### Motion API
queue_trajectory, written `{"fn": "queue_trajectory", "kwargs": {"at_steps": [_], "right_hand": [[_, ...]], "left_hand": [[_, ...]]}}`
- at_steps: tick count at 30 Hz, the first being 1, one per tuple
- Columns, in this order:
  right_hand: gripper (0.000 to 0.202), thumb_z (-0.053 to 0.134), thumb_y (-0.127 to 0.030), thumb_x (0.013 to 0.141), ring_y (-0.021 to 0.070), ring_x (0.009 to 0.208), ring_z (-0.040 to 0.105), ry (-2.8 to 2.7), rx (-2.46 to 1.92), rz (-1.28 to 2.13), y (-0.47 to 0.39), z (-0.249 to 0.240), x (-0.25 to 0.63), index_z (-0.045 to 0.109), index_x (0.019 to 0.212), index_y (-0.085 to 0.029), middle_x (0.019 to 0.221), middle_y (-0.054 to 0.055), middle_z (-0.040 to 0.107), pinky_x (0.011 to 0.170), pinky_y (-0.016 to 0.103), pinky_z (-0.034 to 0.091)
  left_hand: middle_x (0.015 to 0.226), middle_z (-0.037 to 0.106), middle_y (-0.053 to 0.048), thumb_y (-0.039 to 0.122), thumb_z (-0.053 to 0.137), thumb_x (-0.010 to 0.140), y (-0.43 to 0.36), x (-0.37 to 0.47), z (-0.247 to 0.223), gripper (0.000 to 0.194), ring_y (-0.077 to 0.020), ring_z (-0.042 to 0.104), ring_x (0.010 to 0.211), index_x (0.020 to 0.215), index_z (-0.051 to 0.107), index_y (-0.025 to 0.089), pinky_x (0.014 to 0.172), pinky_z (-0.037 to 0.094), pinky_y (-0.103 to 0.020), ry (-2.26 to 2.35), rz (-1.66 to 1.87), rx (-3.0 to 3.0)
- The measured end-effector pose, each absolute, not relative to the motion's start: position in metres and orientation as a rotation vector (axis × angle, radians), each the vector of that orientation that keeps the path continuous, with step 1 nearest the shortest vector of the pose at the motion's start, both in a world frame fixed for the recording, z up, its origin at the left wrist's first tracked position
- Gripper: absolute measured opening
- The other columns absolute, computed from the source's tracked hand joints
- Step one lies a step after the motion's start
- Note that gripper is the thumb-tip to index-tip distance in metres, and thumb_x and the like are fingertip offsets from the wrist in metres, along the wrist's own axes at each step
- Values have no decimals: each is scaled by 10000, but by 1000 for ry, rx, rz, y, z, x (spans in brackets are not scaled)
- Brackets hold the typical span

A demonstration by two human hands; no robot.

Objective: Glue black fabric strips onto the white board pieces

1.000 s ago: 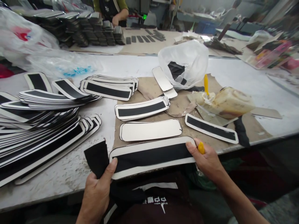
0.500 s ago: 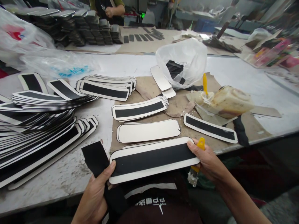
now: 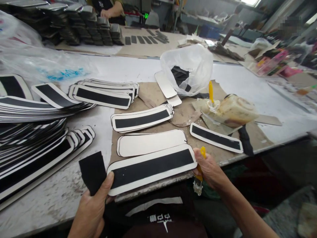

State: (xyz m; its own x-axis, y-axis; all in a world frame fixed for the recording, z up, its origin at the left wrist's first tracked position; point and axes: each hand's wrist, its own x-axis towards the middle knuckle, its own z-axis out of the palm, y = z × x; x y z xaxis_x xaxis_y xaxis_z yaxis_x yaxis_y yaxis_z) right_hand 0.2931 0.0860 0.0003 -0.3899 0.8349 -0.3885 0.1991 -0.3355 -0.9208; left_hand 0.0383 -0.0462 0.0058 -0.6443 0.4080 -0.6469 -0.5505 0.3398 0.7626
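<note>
Left hand (image 3: 91, 206) clamped round a black strip (image 3: 92, 170) and one end of a black-banded panel (image 3: 153, 169), right hand (image 3: 210, 170) pinching the other end, yellow brush (image 3: 203, 152) gripped too!

A white panel (image 3: 152, 169), black-banded along its middle, slants up rightward between a black strip (image 3: 92, 170) and yellow-handled brush (image 3: 199, 176).

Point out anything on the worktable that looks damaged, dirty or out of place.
The white tabletop is smudged dark beside the left hand, unlike its cleaner far side. The plastic container at right is stained brown and looks tipped over.
</note>
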Motion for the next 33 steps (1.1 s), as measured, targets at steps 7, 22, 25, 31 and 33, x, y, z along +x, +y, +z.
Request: {"fn": "queue_trajectory", "kwargs": {"at_steps": [7, 22, 25, 31, 33], "right_hand": [[421, 563, -592, 761, 91, 406, 396, -1663, -1723, 1464, 98, -1, 293, 440, 662, -201, 502, -60, 382, 389, 216, 335], [424, 612, -588, 723, 63, 399, 277, -1389, -1591, 1664, 128, 31, 258, 424, 695, -209, 524, -71, 339, 370, 198, 260], [444, 531, -609, 767, 99, 421, 362, -1874, -1754, 1204, 143, 28, 260, 397, 625, -209, 481, -50, 393, 427, 230, 302], [436, 327, -590, 869, 161, 480, 404, -2456, -1812, 230, 156, 16, 268, 457, 700, -210, 535, 11, 463, 501, 281, 247], [487, 245, -613, 880, 173, 467, 394, -2425, -1834, 45, 152, 21, 276, 472, 737, -207, 523, 16, 443, 497, 292, 228]], "left_hand": [[502, 539, 43, 486, 721, 669, -47, 29, -2, 344, -83, 461, 421, 665, 583, 171, 400, 394, -178, 1538, 1505, -51], [464, 376, 77, 320, 800, 592, -9, -2, 19, 382, -28, 301, 406, 557, 459, 152, 382, 272, -152, 1331, 1507, -46], [501, 391, 77, 371, 816, 565, 3, -9, 16, 394, -35, 304, 429, 616, 494, 148, 393, 246, -161, 1592, 1497, 124], [521, 415, 71, 466, 779, 577, 4, -19, 2, 411, -60, 299, 455, 775, 624, 142, 414, 219, -195, 1887, 1452, 359], [499, 409, 78, 476, 766, 588, -10, -19, 1, 419, -69, 301, 444, 830, 638, 158, 414, 220, -201, 1966, 1428, 343]]}}
